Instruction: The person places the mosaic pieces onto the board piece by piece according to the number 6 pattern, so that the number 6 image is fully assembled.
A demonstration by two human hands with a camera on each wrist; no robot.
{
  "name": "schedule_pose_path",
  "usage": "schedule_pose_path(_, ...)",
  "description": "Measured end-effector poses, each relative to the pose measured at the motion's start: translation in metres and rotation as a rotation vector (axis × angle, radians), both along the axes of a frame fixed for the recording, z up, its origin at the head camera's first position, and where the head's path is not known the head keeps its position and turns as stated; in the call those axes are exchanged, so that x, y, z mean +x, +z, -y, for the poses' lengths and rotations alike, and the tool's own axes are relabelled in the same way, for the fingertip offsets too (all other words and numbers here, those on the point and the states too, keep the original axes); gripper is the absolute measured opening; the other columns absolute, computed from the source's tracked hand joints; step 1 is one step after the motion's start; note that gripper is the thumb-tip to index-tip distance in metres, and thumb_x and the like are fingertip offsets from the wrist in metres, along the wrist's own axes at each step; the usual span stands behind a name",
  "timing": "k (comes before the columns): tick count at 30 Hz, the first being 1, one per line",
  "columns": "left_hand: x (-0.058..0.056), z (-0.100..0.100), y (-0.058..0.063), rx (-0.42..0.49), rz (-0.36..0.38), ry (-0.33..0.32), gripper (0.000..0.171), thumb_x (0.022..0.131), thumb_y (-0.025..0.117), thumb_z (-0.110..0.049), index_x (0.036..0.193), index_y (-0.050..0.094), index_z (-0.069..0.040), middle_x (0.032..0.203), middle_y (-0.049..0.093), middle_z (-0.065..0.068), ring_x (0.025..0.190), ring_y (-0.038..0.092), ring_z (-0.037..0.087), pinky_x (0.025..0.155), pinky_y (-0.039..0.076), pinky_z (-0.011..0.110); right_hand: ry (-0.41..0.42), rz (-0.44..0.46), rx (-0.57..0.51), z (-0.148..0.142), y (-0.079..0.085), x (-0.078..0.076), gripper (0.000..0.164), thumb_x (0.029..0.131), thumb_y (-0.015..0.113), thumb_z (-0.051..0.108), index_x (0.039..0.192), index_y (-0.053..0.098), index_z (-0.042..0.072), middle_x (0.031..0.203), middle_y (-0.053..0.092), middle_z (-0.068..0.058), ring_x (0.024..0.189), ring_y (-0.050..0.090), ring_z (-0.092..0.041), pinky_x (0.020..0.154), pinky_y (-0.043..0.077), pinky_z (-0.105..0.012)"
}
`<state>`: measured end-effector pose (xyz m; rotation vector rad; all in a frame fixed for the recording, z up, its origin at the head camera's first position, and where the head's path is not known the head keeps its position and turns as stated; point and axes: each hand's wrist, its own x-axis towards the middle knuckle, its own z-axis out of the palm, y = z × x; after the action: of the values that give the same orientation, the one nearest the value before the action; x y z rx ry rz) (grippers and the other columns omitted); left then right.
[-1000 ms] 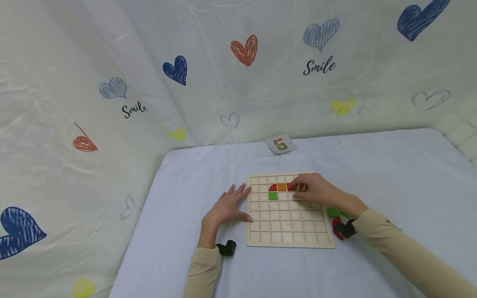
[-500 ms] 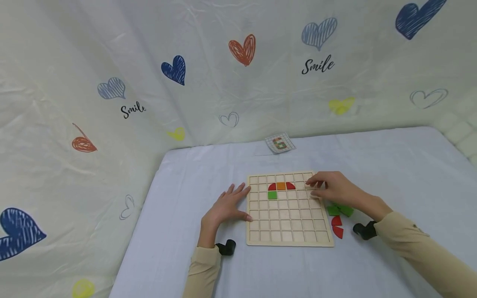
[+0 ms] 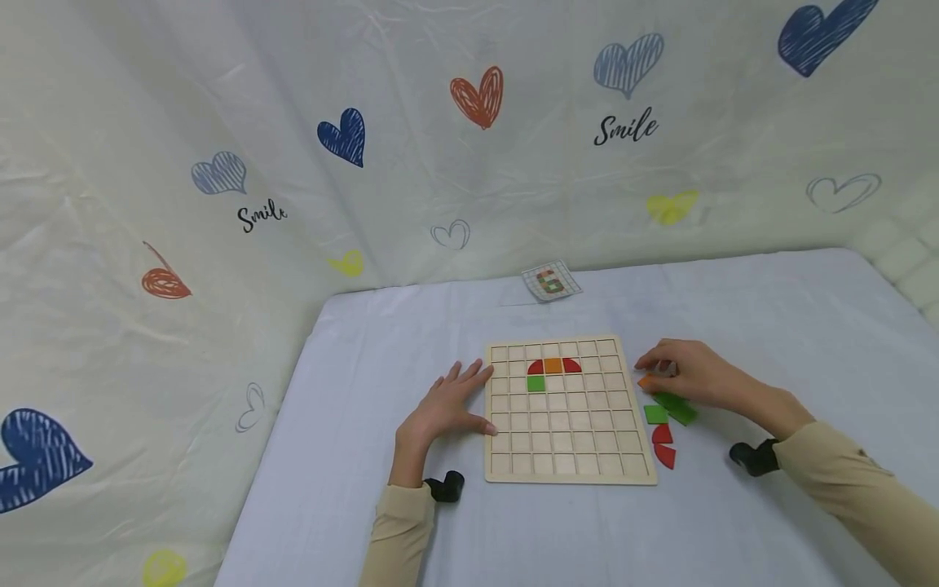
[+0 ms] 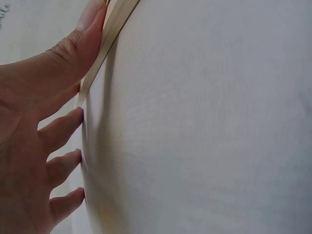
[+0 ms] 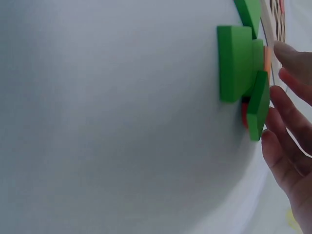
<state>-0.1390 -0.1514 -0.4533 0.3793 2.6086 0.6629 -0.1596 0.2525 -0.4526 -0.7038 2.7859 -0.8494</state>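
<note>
Our spread left hand (image 3: 444,408) touches the board (image 3: 572,444); on its right, our right hand (image 3: 693,372) reaches the loose orange piece (image 3: 645,382), grip unclear

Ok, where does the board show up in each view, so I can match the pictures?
Head: board right of centre, below mid-height, just right of the left hand.
Left wrist: only an edge of the board, at the top, left of centre.
Right wrist: a sliver of the board, in the upper right corner.
Shared landmark: the white tablecloth, visible in all three.
</note>
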Motion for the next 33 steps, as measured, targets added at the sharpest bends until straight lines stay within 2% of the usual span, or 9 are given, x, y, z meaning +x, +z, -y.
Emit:
schedule_pose_path(5,-0.001,0.000,-0.001,-0.004,-0.008,-0.005,0.104,0.077,0.090,-0.040,0.163,0.033,-0.026,0.172,0.021,-0.003,0.161,0.006,0.030,0.130,0.009,0.055,-0.008,-0.009,-0.002,-0.008,-0.004,0.002,0.026,0.083,0.086,0.018,0.105,0.078,0.006,0.091,0.067,0.007,0.077,0.054,-0.006,0.065,0.050,-0.021)
schedule_pose_path(11,-0.001,-0.001,0.000,-0.002,-0.009,-0.009,0.104,0.077,0.090,-0.039,0.163,0.033,-0.025,0.172,0.021,-0.002,0.161,0.006,0.030,0.130,0.009,0.055,-0.022,-0.033,0.003,-0.010,-0.010,0.003,0.023,0.082,0.086,0.016,0.102,0.080,0.008,0.088,0.064,0.006,0.075,0.050,-0.010,0.061,0.045,-0.020)
schedule_pose_path(17,0.000,-0.001,0.000,-0.005,-0.007,-0.001,0.104,0.077,0.090,-0.039,0.163,0.034,-0.025,0.172,0.022,-0.002,0.161,0.006,0.030,0.130,0.009,0.055,-0.028,-0.037,-0.002,-0.008,-0.012,0.004,0.021,0.081,0.087,0.014,0.097,0.076,0.006,0.087,0.063,0.004,0.076,0.051,-0.012,0.062,0.047,-0.021)
schedule_pose_path(25,0.002,-0.002,-0.002,0.004,0.000,0.009,0.103,0.077,0.091,-0.038,0.162,0.035,-0.026,0.172,0.022,-0.002,0.161,0.006,0.030,0.130,0.009,0.055,-0.076,0.044,-0.020,-0.004,-0.011,0.007,0.021,0.083,0.083,0.011,0.098,0.070,0.006,0.089,0.067,0.002,0.079,0.056,-0.013,0.068,0.052,-0.022)
schedule_pose_path(28,0.002,-0.002,-0.003,0.004,-0.003,0.006,0.103,0.076,0.091,-0.038,0.162,0.035,-0.025,0.172,0.023,-0.002,0.161,0.006,0.031,0.130,0.009,0.056,-0.069,0.017,-0.027,-0.005,-0.012,0.010,0.022,0.084,0.083,0.009,0.104,0.073,0.005,0.091,0.067,0.004,0.080,0.056,-0.012,0.068,0.052,-0.022)
schedule_pose_path(33,0.002,-0.002,-0.003,0.000,-0.008,0.004,0.103,0.077,0.090,-0.038,0.162,0.035,-0.026,0.172,0.023,-0.002,0.161,0.007,0.031,0.130,0.010,0.056,-0.032,-0.084,-0.038,-0.008,-0.012,0.010,0.022,0.084,0.081,0.004,0.106,0.079,0.008,0.088,0.065,0.008,0.076,0.050,-0.006,0.063,0.048,-0.020)
